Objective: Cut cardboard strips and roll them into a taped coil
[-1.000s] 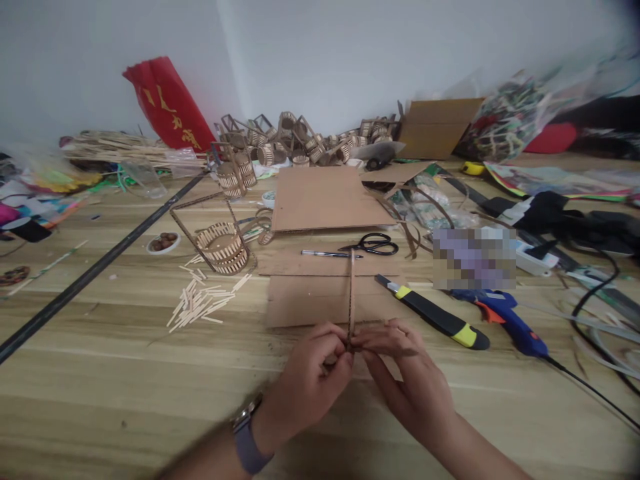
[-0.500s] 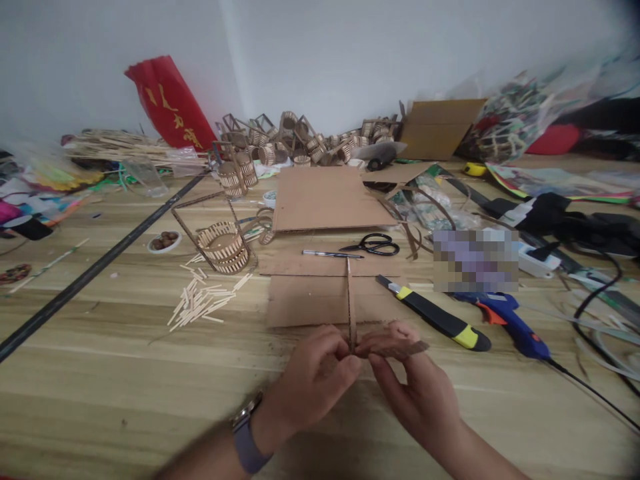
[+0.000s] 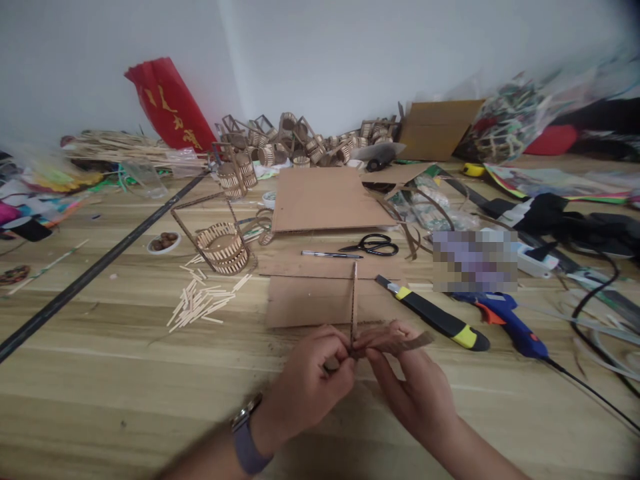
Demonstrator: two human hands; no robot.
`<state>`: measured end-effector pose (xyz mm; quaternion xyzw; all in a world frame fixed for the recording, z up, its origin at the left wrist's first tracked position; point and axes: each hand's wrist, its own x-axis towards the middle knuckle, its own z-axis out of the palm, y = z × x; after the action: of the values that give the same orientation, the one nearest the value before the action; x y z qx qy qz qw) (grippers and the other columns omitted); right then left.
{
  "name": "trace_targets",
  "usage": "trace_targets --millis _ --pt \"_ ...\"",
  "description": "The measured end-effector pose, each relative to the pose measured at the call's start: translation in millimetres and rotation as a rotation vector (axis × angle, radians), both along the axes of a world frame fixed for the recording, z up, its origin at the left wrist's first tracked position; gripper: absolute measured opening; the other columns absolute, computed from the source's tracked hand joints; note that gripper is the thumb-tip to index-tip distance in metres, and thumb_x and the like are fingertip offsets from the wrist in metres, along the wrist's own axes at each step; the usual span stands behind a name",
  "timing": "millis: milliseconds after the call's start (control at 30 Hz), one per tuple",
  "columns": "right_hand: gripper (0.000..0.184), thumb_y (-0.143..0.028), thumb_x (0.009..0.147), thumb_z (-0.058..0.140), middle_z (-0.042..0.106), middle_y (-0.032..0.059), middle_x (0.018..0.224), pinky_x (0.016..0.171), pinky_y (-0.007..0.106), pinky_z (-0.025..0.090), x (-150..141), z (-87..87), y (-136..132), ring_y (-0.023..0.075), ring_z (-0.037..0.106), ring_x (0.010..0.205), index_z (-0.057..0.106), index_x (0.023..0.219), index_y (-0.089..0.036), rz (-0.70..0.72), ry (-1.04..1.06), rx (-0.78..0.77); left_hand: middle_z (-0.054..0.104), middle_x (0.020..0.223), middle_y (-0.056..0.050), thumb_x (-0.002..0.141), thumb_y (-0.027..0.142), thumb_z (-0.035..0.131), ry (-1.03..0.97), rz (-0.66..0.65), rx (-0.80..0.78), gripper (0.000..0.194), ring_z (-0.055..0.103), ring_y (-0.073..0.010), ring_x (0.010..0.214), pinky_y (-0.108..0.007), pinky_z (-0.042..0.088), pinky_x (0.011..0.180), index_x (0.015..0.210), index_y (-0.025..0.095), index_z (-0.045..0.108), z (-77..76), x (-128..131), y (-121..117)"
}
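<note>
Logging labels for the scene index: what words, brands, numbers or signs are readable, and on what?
No text reads clearly enough to quote.
Red bag or sheet with gold characters: too blurred.
Blue plastic glue gun with orange trigger: pale label, too small.
Pixelated patch behind it: masked.

Compared with 1 second ago, the free end of the brown strip reaches farther out past the fingers of the right hand and points more upward. The top of the narrow strip, which overlapped the pen in view, now shows just below it. Since 0.5 seconds ago, that top has swung right, and the thumb of the left hand has drawn slightly left.
</note>
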<state>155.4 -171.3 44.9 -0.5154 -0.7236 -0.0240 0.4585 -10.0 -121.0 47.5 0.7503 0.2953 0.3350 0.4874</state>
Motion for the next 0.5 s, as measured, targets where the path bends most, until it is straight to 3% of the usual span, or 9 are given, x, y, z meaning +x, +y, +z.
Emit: trace_targets --millis 233,500 --pt "0.018 -0.026 0.097 0.045 0.069 0.0035 0.077 0.057 0.027 0.053 3 -6.2 -1 0.0180 0.067 0.069 0.060 0.087 -0.025 -0.048 0.204 -0.172 0.059 0.077 -0.001 0.079 0.013 0.052 -0.046 -0.067 -0.007 0.019 0.054 -0.0137 0.072 -0.023 0.041 0.068 0.062 0.019 0.044 2.9 -1 4" --pt "0.011 -0.018 0.093 0.051 0.071 0.0017 0.080 0.068 0.031 0.052 0 4.0 0 0.0181 0.068 0.074 0.059 0.088 -0.025 0.044 0.030 0.015 0.051 0.070 0.002 0.088 0.030 0.056 0.069 -0.038 -0.128 0.024 0.049 -0.0134 0.069 -0.024 0.036 0.063 0.069 0.018 0.049 -3.9 -1 5"
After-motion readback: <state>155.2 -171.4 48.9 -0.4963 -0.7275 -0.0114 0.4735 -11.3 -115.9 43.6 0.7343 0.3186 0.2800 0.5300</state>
